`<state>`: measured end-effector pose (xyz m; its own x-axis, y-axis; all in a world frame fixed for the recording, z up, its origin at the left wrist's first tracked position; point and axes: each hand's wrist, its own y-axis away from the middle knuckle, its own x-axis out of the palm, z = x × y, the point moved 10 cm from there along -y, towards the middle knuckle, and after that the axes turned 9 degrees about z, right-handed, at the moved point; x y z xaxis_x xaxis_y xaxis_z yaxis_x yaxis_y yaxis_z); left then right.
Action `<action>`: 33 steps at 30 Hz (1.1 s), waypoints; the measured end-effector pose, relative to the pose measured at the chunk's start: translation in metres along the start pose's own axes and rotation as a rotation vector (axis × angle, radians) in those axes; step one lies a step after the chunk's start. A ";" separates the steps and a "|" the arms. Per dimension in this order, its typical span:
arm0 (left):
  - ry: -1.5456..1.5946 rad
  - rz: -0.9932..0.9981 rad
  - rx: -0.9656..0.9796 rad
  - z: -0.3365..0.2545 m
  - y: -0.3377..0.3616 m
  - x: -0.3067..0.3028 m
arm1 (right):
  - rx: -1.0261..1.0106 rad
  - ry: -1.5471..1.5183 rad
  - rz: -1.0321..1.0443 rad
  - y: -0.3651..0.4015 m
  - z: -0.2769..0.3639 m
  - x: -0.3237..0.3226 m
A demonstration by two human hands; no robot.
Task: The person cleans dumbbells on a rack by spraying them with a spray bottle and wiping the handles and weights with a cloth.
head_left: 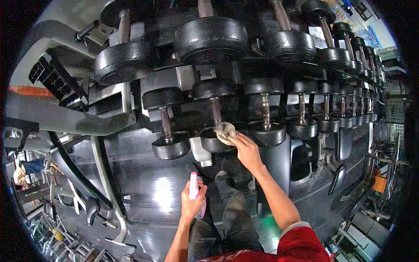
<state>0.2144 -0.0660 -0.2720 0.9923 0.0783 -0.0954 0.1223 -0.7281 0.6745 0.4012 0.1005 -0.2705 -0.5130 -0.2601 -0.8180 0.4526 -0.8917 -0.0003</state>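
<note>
My right hand (247,150) holds a pale, dark-stained cloth (225,132) against a black dumbbell (211,142) on the lower rack row, at the end nearest me. The cloth covers part of that dumbbell's head and the lower end of its metal handle. My left hand (193,201) is wrapped round a spray bottle (193,187) with a white and pink top, held upright below the rack. Other dumbbells stand close on both sides, one to the left (171,146) and one to the right (267,133).
Larger dumbbells (211,38) line the upper row. A grey machine frame (65,114) stands at the left. A padded black bench (274,183) is below the rack at the right. My legs and shoes are on the dark floor (152,192).
</note>
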 end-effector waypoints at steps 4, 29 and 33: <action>0.059 -0.005 0.022 0.001 -0.001 -0.003 | -0.189 0.219 -0.033 0.007 0.028 0.010; -0.049 0.068 0.082 -0.027 -0.008 -0.010 | -0.495 0.176 0.089 0.026 0.031 0.024; -0.003 0.103 0.089 -0.021 -0.006 -0.007 | 0.006 -0.227 -0.214 0.040 -0.033 0.025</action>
<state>0.2068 -0.0484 -0.2601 0.9995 -0.0019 -0.0316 0.0179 -0.7896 0.6134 0.4307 0.0701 -0.3103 -0.7465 -0.1416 -0.6502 0.3126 -0.9372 -0.1547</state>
